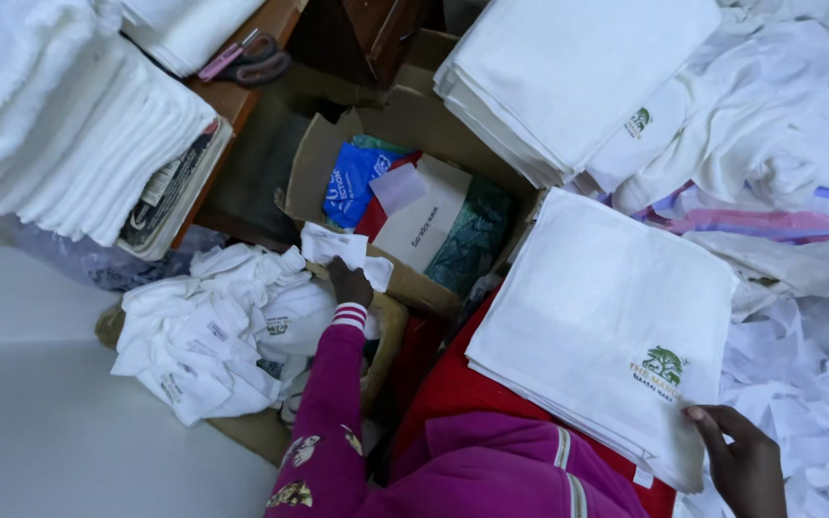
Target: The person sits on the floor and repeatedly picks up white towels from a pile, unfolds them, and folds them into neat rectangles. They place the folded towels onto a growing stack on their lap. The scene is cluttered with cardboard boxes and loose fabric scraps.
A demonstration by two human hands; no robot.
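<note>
The left hand, in a pink sleeve with a striped cuff, is closed around a small crumpled scrap of white fabric at the rim of an open brown cardboard box. At nine o'clock from it lies a soft heap of rumpled white cloth pieces. The right hand, at five o'clock, pinches the bottom corner of a flat, square stack of folded white woven cloths, each with a small green printed emblem, resting on a red cloth.
</note>
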